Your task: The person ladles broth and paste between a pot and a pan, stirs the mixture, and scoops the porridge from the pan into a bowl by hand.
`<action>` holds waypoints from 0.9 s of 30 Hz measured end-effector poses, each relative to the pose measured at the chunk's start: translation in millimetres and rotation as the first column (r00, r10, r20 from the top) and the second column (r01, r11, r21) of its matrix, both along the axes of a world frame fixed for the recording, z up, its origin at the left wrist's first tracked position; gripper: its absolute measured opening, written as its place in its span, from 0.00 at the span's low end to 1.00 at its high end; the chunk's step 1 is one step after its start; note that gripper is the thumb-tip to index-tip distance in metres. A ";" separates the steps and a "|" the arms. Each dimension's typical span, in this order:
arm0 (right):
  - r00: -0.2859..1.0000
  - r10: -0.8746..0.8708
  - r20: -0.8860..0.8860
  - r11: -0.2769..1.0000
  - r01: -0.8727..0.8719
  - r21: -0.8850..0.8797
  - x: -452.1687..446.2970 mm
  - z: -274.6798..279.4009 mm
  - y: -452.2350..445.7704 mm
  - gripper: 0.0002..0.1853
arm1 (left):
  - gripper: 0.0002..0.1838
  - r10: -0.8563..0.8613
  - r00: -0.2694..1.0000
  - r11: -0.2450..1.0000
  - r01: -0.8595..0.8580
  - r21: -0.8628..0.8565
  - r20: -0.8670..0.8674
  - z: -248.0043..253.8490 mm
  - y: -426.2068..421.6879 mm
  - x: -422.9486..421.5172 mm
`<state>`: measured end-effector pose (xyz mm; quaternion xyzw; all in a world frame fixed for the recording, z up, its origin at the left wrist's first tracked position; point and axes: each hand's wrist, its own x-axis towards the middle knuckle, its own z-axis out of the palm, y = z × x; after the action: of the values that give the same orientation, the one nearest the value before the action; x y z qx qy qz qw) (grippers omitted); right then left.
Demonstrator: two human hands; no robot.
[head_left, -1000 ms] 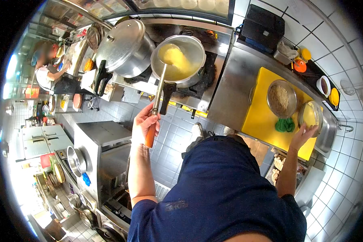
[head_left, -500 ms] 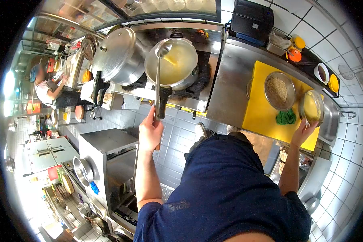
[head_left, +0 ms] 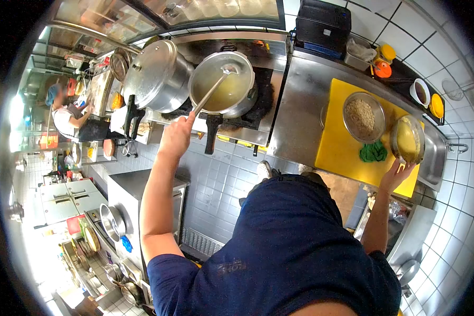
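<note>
My left hand (head_left: 177, 138) is closed round the long handle of a ladle (head_left: 211, 92). The ladle slants into an open metal pot (head_left: 196, 87) on the stove, its head near the far inner wall above pale yellowish liquid. At the right, the fingers of my right hand (head_left: 394, 176) grip the near rim of a metal bowl (head_left: 420, 141) with a smooth yellow mixture inside. That bowl rests on a yellow cutting board (head_left: 329, 150). Beside it are another metal bowl (head_left: 349, 129), filled with pale crumbly food, and a crumpled green cloth (head_left: 373, 151).
A large lidded pressure cooker (head_left: 150, 71) stands left of the pot. The pot's black handle (head_left: 211, 134) juts over the stove's front edge. A sink (head_left: 434, 158) adjoins the board. Far left, another person (head_left: 68, 118) stands at a counter.
My left hand has moved left, tilting the ladle handle. The ladle head has shifted right and yellow stuff seen at it earlier no longer shows. My right hand stays at the bowl.
</note>
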<state>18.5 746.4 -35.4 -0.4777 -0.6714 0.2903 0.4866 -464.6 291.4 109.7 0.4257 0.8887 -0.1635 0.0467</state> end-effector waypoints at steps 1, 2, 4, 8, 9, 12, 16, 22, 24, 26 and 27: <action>0.999 -0.026 0.029 1.000 0.026 0.007 3.7 -3.3 0.2 0.39 | 0.28 -0.006 1.000 1.000 0.006 -0.020 -0.006 -0.1 2.7 -3.1; 0.997 -0.052 0.058 0.999 0.051 0.014 7.8 -8.6 1.4 0.39 | 0.28 -0.011 1.000 0.999 0.011 -0.040 -0.011 -1.5 5.0 -6.3; 0.991 -0.089 0.099 0.996 0.088 0.019 11.1 -10.1 -0.1 0.39 | 0.28 -0.016 0.999 0.997 0.013 -0.081 -0.037 -4.9 9.3 -10.9; 0.986 -0.111 0.121 0.994 0.109 0.022 15.1 -12.4 -0.8 0.38 | 0.29 0.019 0.994 0.989 -0.034 -0.147 -0.107 -4.2 12.1 -11.4; 0.987 -0.112 0.118 0.994 0.109 0.028 16.1 -13.7 -0.3 0.38 | 0.29 0.034 0.992 0.986 -0.053 -0.158 -0.122 -2.8 12.1 -11.0; 0.985 -0.111 0.133 0.993 0.106 0.045 16.5 -14.4 1.9 0.38 | 0.27 0.052 0.990 0.984 -0.073 -0.163 -0.128 -3.6 5.9 -15.2; 0.989 -0.100 0.106 0.994 0.096 0.042 10.9 -7.9 1.6 0.36 | 0.25 0.046 0.994 0.984 -0.063 -0.166 -0.103 8.5 1.0 -14.7; 0.989 -0.099 0.113 0.995 0.095 0.037 11.1 -5.5 5.3 0.36 | 0.20 0.042 0.999 0.988 -0.039 -0.146 0.015 41.4 -2.6 -16.2; 0.989 -0.099 0.105 0.994 0.094 0.057 14.4 -12.3 8.9 0.36 | 0.18 0.075 0.995 0.982 -0.063 -0.178 0.063 60.7 1.5 -13.3; 0.986 -0.117 0.122 0.993 0.114 0.033 14.0 -10.2 8.6 0.37 | 0.18 0.111 0.988 0.982 -0.092 -0.167 0.109 80.4 5.5 -9.4; 0.983 -0.126 0.131 0.992 0.124 0.020 14.1 -9.4 8.6 0.37 | 0.18 0.128 0.983 0.981 -0.106 -0.162 0.133 86.0 6.7 -8.2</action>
<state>32.6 755.0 -44.8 -0.5341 -0.6727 0.2229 0.4611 -472.8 298.1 195.7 0.3781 0.8913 -0.1981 0.1525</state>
